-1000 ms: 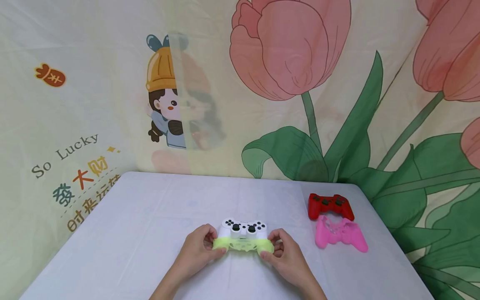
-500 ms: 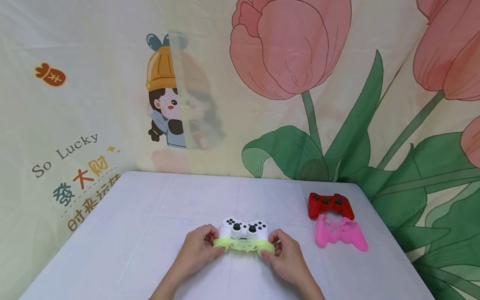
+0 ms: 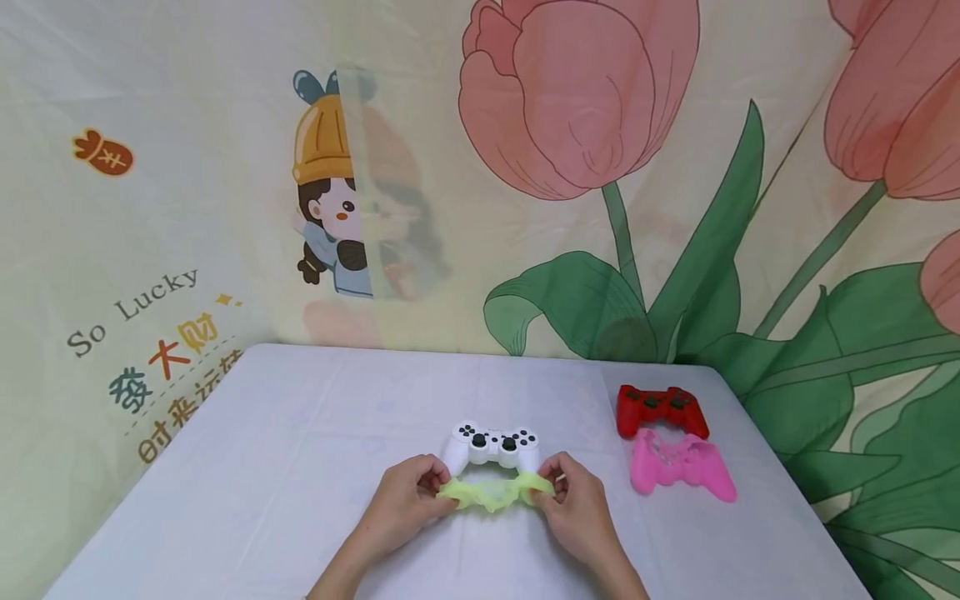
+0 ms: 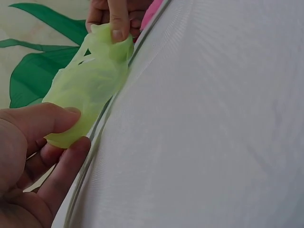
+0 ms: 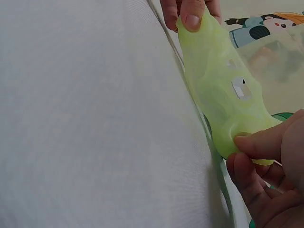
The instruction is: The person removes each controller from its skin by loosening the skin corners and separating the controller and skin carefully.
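A translucent yellow-green silicone controller cover [image 3: 492, 495] is stretched sideways between my two hands, low over the table. My left hand [image 3: 405, 498] pinches one end between thumb and fingers, and my right hand [image 3: 579, 504] pinches the other. Just beyond the cover lies a white game controller [image 3: 493, 442], its buttons and both black sticks facing up. Its grip ends reach the cover's far edge; whether they touch it I cannot tell. Seen from the left wrist, the cover [image 4: 90, 85] looks limp and wrinkled. The right wrist view shows cut-out holes in the cover [image 5: 209, 66].
At the right of the white-covered table [image 3: 360, 400] lies a red controller [image 3: 662, 408]. A pink silicone cover [image 3: 682, 465] lies in front of it, close against it. Behind the table hangs a printed cloth [image 3: 420, 325] with tulips.
The white controller's grips, earlier inside the yellow-green cover, have come out of it. The controller now sits slightly farther away, and the cover has gone slack between my hands.
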